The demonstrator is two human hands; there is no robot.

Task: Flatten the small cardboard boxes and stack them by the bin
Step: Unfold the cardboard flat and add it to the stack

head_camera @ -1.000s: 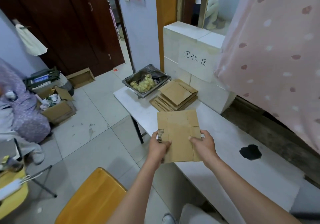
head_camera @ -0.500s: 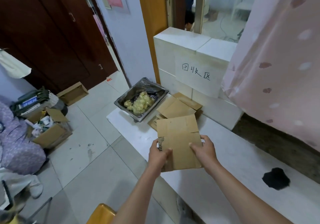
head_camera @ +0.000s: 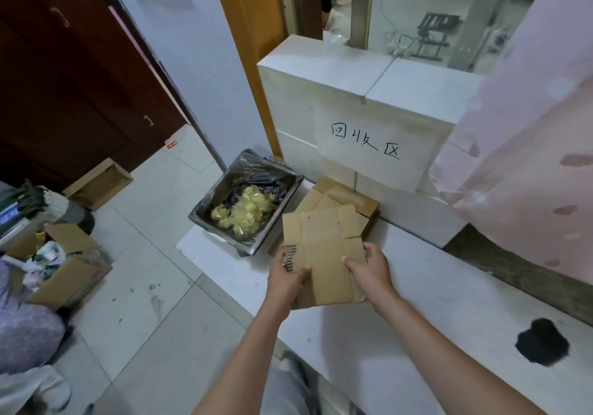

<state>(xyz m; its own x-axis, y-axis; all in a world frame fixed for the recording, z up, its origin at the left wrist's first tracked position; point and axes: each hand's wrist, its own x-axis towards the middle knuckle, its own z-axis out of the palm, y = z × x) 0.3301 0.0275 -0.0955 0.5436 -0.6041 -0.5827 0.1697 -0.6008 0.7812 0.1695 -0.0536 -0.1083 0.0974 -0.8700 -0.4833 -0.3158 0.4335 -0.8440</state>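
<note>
Flattened box [head_camera: 324, 254] held flat over table [head_camera: 417, 334], long axis pointing away toward stack [head_camera: 346, 201], now overlapping it, nearer bin [head_camera: 247, 203]. Left hand [head_camera: 285, 281] and right hand [head_camera: 372, 268] fingers pinching its near edges.

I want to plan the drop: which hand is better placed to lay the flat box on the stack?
Right hand, probably: it grips the box on the stack's side.

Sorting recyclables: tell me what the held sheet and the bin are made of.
Sheet: brown corrugated cardboard, matte, with visible creases and flaps. Bin: likely metal, going by its grey shiny rim, lined with a glossy black plastic bag.
</note>
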